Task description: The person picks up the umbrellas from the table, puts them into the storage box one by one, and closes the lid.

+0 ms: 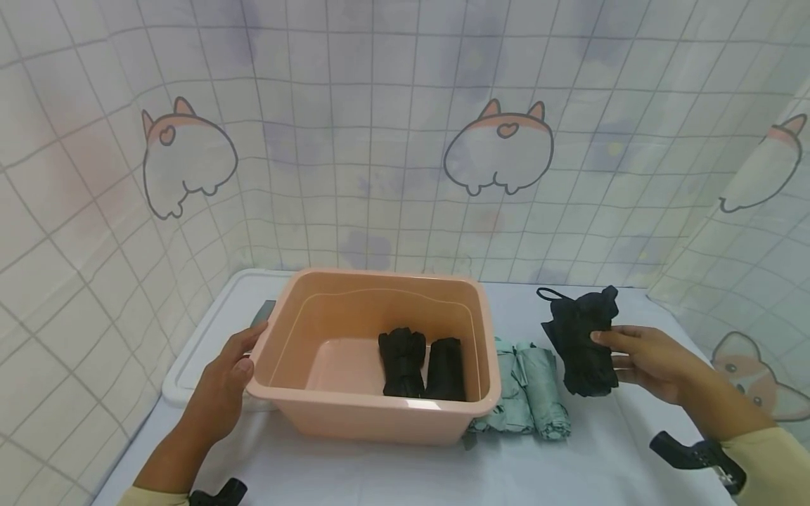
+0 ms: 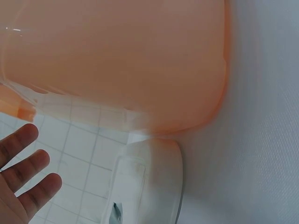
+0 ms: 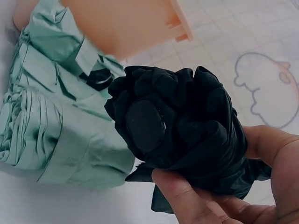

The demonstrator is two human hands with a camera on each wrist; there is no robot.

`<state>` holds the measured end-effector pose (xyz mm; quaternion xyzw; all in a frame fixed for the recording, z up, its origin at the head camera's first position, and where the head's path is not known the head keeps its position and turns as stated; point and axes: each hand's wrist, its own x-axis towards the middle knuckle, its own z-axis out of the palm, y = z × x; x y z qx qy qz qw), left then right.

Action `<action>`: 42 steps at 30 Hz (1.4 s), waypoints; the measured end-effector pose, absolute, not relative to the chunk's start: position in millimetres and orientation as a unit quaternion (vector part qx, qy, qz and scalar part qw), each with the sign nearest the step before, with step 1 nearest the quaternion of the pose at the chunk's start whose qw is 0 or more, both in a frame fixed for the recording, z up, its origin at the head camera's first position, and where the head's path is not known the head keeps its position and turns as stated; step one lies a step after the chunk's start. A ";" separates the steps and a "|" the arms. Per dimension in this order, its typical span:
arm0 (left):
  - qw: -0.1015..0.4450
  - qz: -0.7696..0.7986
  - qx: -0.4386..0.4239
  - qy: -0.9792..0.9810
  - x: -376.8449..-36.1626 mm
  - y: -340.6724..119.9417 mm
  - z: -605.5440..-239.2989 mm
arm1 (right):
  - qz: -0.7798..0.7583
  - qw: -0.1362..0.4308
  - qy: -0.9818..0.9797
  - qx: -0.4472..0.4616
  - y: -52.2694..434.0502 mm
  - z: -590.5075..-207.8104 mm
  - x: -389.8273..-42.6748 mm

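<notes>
My right hand (image 1: 658,362) holds a folded black umbrella (image 1: 582,341) above the right of the table, thumb on the near side. Its round end cap (image 3: 145,125) faces the right wrist camera, and a wrist loop sticks out at the top left. At the left rim of a peach plastic basin (image 1: 380,420), my left hand (image 1: 224,379) touches the edge. Three of its fingers (image 2: 35,163) extend, spread apart, in the left wrist view. Inside the basin lie two folded black umbrellas, one (image 1: 403,362) left of the other (image 1: 446,369).
Two folded light green umbrellas, one (image 1: 509,393) partly behind the basin and one (image 1: 543,393) beside it, lie on the white table (image 1: 405,478). A white tray-like container (image 1: 202,344) with a grey item (image 1: 264,311) stands behind the left hand. A patterned curtain (image 1: 380,140) encloses the table.
</notes>
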<state>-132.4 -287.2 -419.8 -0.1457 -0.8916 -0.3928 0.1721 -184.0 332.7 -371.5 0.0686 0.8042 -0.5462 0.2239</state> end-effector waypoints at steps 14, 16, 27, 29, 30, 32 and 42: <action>0.177 -0.388 -0.150 -0.892 -133.0 -287.2 -419.9 | -0.547 0.215 0.808 0.043 322.2 -356.8 -184.6; 0.178 -0.389 -0.151 -0.891 -132.7 -286.6 -419.6 | -0.548 0.210 0.809 0.040 319.9 -354.5 -184.9; 0.169 -0.383 -0.148 -0.896 -134.3 -288.9 -420.8 | -0.552 0.200 0.809 0.034 307.0 -340.6 -184.7; 0.168 -0.382 -0.146 -0.897 -134.3 -289.1 -421.4 | -0.554 0.197 0.808 0.030 304.7 -337.8 -184.7; 0.167 -0.381 -0.146 -0.897 -134.3 -289.3 -421.7 | -0.556 0.195 0.808 0.028 303.6 -336.5 -184.7; 0.169 -0.380 -0.145 -0.898 -134.0 -289.4 -422.2 | -0.558 0.193 0.806 0.025 301.5 -334.1 -184.8; 0.170 -0.386 -0.148 -0.895 -132.5 -287.5 -420.8 | -0.571 0.185 0.800 0.015 291.2 -325.0 -185.2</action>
